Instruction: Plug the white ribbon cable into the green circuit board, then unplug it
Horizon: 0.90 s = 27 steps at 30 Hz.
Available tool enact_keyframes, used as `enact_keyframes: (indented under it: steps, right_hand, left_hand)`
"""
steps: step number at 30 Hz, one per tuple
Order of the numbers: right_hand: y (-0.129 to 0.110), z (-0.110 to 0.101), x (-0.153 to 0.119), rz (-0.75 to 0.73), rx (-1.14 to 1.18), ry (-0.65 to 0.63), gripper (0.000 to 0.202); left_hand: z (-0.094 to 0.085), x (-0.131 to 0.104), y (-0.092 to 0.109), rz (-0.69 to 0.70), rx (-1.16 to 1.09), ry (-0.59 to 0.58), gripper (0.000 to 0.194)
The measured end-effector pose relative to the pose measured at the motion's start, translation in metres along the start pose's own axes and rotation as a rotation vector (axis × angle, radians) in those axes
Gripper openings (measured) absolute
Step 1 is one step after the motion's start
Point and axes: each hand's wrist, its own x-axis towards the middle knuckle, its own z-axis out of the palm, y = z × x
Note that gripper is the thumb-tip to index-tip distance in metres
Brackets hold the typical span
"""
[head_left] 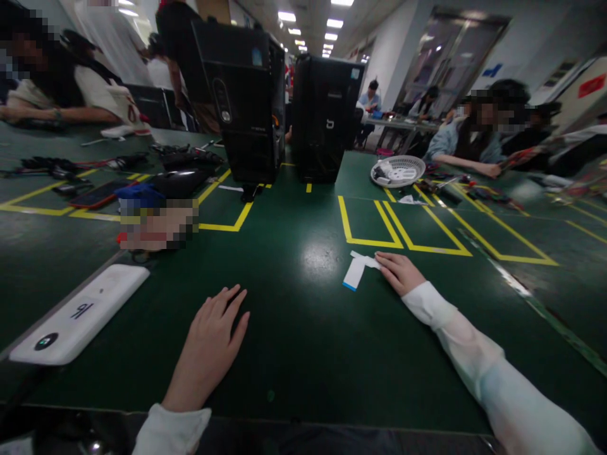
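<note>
A flat white strip with a blue end (353, 273) lies bent on the green table (303, 341), right of centre. My right hand (401, 272) reaches in from the right, its fingertips together on the strip's right end. To the left, my left hand (215, 335) rests palm down over the table, fingers apart, holding nothing. The white device with a round dark button (80, 316) lies farther left, apart from my left hand.
Two black computer cases (241, 107) stand at the back middle. Cables and a blue item (140, 196) lie at the left. A white basket (397, 170) sits at the back right, behind yellow tape outlines. People sit on both sides.
</note>
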Motion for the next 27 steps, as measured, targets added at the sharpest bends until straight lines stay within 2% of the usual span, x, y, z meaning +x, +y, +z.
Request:
enact_keyframes:
  steps: [3, 7, 11, 15, 19, 22, 25, 27]
  right_hand:
    - [-0.039, 0.016, 0.020, -0.136, 0.073, -0.036, 0.045]
    - [-0.098, 0.028, 0.027, -0.288, 0.168, -0.063, 0.046]
    - [-0.148, 0.026, 0.023, -0.372, 0.241, -0.174, 0.049]
    - [-0.178, 0.018, 0.020, -0.427, 0.267, -0.302, 0.055]
    - [-0.187, 0.011, 0.021, -0.441, 0.278, -0.386, 0.057]
    - [-0.181, 0.010, 0.020, -0.415, 0.267, -0.379, 0.059]
    - [-0.157, 0.015, 0.018, -0.324, 0.184, -0.271, 0.060]
    - [-0.127, 0.019, 0.017, -0.205, 0.077, -0.168, 0.058]
  left_hand:
    - [0.001, 0.000, -0.001, -0.003, 0.005, 0.004, 0.052]
    - [0.000, 0.001, -0.001, -0.007, 0.005, -0.003, 0.053]
    - [-0.001, 0.001, -0.002, 0.000, 0.009, -0.016, 0.054]
    - [0.001, 0.001, -0.004, -0.001, 0.024, -0.027, 0.054]
    - [0.003, 0.001, -0.005, 0.004, 0.025, -0.014, 0.053]
    - [0.003, 0.001, -0.005, 0.001, 0.019, -0.007, 0.053]
    - [0.002, 0.002, -0.004, 0.002, 0.015, -0.010, 0.054]
    - [0.001, 0.001, -0.003, -0.002, 0.016, -0.017, 0.053]
